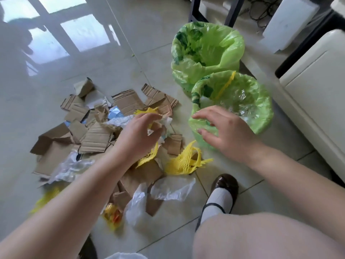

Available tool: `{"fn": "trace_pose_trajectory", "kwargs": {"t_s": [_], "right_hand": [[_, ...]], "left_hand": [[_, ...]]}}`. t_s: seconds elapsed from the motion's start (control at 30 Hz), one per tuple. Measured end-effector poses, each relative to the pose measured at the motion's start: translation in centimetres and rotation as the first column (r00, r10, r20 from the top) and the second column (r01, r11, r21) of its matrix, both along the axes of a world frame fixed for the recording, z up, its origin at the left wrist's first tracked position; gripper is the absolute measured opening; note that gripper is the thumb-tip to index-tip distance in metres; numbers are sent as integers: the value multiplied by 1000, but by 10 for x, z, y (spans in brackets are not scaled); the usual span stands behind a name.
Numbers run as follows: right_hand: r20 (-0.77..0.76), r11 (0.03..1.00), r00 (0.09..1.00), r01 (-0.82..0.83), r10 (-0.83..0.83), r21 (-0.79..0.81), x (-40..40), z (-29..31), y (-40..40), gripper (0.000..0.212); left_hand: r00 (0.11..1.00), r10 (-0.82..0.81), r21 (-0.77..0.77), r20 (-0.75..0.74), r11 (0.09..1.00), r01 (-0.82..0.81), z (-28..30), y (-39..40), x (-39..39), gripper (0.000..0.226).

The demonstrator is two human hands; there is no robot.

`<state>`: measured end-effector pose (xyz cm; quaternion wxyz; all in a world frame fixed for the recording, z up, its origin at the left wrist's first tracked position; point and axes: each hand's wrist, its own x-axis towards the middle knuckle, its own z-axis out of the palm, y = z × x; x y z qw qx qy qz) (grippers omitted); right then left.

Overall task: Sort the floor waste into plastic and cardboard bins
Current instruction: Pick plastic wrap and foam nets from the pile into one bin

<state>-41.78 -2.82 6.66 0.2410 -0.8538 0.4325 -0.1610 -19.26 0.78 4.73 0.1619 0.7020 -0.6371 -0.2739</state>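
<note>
A heap of torn cardboard pieces [95, 136], clear plastic bags [172, 188] and yellow plastic netting [183, 162] lies on the tiled floor. My left hand [139, 133] is over the heap and pinches a crumpled bit of white plastic [165, 122] with yellow netting. My right hand [224, 131] hovers with spread fingers at the near rim of the near green-lined bin [261, 116], which holds clear plastic and a yellow strip. The far green-lined bin [207, 47] stands behind it.
A white cabinet [315, 101] stands right of the bins. Dark chair legs [194, 10] rise behind the far bin. My shoe [225, 186] and knee are at the lower right, beside the heap. Bare glossy tiles stretch left and back.
</note>
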Motion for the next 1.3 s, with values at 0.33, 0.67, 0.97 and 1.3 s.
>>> {"fn": "trace_pose_trajectory", "kwargs": {"t_s": [0.33,0.67,0.97,1.3], "right_hand": [[-214,957,951,-174,225,231,33,-124,48,53],[-626,892,693,-54,358,450,45,-217,78,112],[-597,988,792,-49,130,150,46,-239,86,89],[-426,999,904,-14,34,49,36,-251,64,37]], "left_hand": [[987,-43,223,156,975,8,-96,51,36,49],[884,-311,317,350,927,201,-158,7,42,86],[861,-310,229,403,945,233,-176,6,48,72],[908,-238,221,345,961,168,-180,11,49,33]]}}
